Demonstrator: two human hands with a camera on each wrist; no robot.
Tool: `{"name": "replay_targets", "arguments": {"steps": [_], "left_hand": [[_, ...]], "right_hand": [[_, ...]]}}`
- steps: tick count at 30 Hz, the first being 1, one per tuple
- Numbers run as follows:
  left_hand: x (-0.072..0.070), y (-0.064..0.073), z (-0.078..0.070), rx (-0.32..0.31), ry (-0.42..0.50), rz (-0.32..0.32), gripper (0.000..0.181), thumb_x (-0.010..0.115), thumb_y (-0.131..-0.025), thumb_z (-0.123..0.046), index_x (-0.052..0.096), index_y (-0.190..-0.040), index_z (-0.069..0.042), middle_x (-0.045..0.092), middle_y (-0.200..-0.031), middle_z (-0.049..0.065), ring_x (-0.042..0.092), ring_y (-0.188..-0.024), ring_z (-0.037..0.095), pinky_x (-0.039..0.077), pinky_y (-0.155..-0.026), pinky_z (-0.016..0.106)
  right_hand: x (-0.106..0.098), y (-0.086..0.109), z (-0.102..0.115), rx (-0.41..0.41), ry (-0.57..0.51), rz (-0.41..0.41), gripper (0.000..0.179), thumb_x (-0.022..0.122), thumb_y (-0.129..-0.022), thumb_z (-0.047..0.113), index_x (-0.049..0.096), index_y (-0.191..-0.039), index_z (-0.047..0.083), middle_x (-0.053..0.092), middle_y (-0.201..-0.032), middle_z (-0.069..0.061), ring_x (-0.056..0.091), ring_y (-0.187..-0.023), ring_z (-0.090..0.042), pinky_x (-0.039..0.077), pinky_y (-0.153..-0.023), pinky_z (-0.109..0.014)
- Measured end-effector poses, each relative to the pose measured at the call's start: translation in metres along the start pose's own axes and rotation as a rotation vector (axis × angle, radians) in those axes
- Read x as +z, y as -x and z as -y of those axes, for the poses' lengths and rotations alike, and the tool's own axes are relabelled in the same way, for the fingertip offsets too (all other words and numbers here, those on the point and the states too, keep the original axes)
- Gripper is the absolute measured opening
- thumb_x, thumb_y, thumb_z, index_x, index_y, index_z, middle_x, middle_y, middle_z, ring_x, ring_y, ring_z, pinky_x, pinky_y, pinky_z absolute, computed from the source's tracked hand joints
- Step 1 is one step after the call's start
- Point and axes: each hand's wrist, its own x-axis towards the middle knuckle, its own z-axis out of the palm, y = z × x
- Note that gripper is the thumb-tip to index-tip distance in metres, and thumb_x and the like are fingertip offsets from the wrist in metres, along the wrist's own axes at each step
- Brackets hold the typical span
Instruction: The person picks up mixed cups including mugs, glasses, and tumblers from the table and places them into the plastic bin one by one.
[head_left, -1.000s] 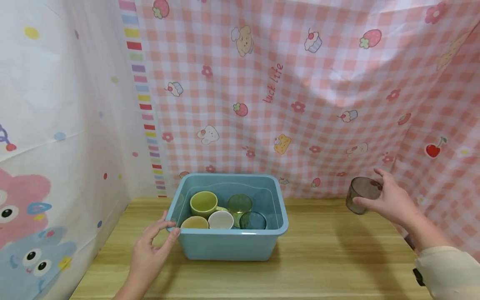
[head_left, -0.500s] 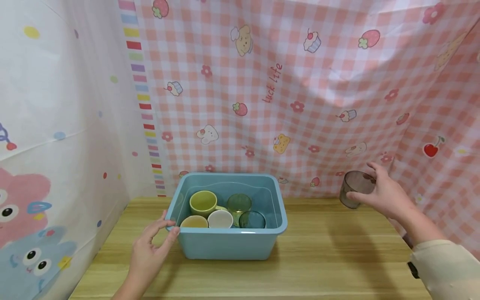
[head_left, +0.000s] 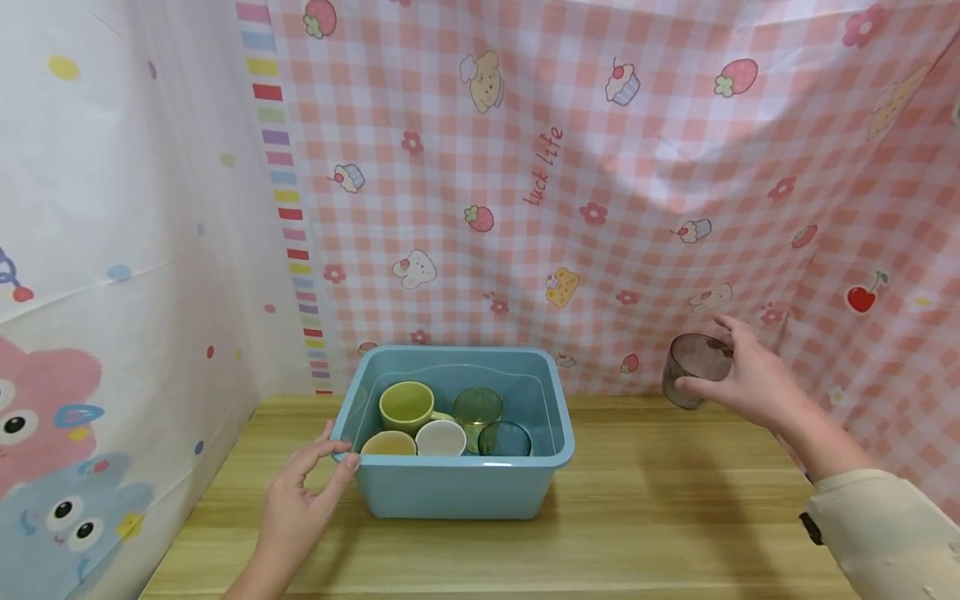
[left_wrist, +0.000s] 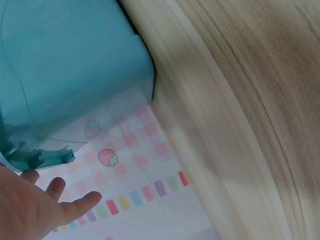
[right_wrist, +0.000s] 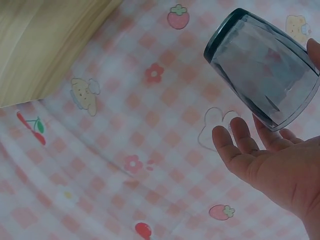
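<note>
My right hand (head_left: 757, 379) holds a tinted glass (head_left: 678, 387) near its rim, thumb on the near side and fingers behind, above the right part of the table. In the right wrist view the glass (right_wrist: 265, 70) appears tilted, its thick dark base away from the palm. My left hand (head_left: 300, 496) touches the front left corner of a blue plastic bin (head_left: 457, 492) with thumb and index finger; its other fingers extend below the rim in the left wrist view. Inside the bin are a green mug (head_left: 405, 408), a yellowish cup (head_left: 388, 444), a white cup (head_left: 441, 439), a green glass (head_left: 478, 407) and a dark teal glass (head_left: 506, 440).
The bin stands on a wood-grain table (head_left: 637, 533). Behind it hangs a pink checked curtain (head_left: 525, 167) with printed fruit and animals. A white printed curtain (head_left: 150, 208) hangs along the left side.
My right hand has moved left and slightly up with the glass, drawing nearer to the bin. The left hand and the bin have stayed in place.
</note>
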Motion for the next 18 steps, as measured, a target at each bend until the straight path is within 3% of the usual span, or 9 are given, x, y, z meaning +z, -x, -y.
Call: {"name": "replay_targets", "arguments": {"steps": [9, 12, 15, 16, 18], "left_hand": [[0.000, 0.000, 0.000, 0.008, 0.001, 0.001, 0.015, 0.082, -0.097, -0.024, 0.078, -0.109, -0.018, 0.069, -0.148, 0.000, 0.056, -0.140, 0.005, 0.047, -0.116, 0.057], [0.000, 0.000, 0.001, 0.014, -0.002, -0.008, 0.013, 0.083, -0.096, -0.024, 0.078, -0.108, -0.022, 0.069, -0.148, -0.001, 0.055, -0.137, -0.003, 0.047, -0.119, 0.031], [0.001, 0.001, 0.002, 0.022, -0.005, -0.019, 0.013, 0.084, -0.095, -0.023, 0.078, -0.107, -0.024, 0.069, -0.147, 0.000, 0.051, -0.134, -0.013, 0.035, -0.111, 0.006], [0.001, 0.001, 0.003, 0.021, -0.006, -0.021, 0.014, 0.084, -0.095, -0.023, 0.078, -0.107, -0.024, 0.069, -0.147, -0.001, 0.051, -0.133, -0.014, 0.031, -0.107, 0.002], [0.001, 0.001, 0.003, 0.023, -0.004, -0.021, 0.014, 0.084, -0.095, -0.023, 0.078, -0.107, -0.024, 0.069, -0.147, 0.000, 0.055, -0.137, -0.006, 0.037, -0.112, 0.008]], "right_hand": [[0.007, -0.007, 0.023, -0.059, -0.013, -0.003, 0.127, 0.082, -0.090, 0.059, 0.002, -0.169, 0.001, 0.042, -0.158, -0.042, 0.048, -0.137, -0.061, 0.048, -0.102, -0.074], [0.011, -0.010, 0.032, -0.094, -0.028, -0.004, 0.124, 0.083, -0.090, 0.055, 0.005, -0.169, 0.000, 0.044, -0.157, -0.041, 0.049, -0.139, -0.059, 0.047, -0.104, -0.073], [0.015, -0.013, 0.043, -0.116, -0.052, 0.000, 0.122, 0.084, -0.090, 0.053, 0.007, -0.169, 0.001, 0.045, -0.158, -0.038, 0.048, -0.142, -0.056, 0.047, -0.106, -0.071], [0.017, -0.014, 0.047, -0.122, -0.059, -0.001, 0.121, 0.084, -0.090, 0.051, 0.008, -0.169, 0.002, 0.046, -0.159, -0.037, 0.047, -0.143, -0.054, 0.046, -0.108, -0.071], [0.020, -0.017, 0.055, -0.135, -0.067, -0.001, 0.119, 0.085, -0.090, 0.049, 0.009, -0.169, 0.004, 0.047, -0.159, -0.035, 0.047, -0.144, -0.053, 0.046, -0.109, -0.070]]}}
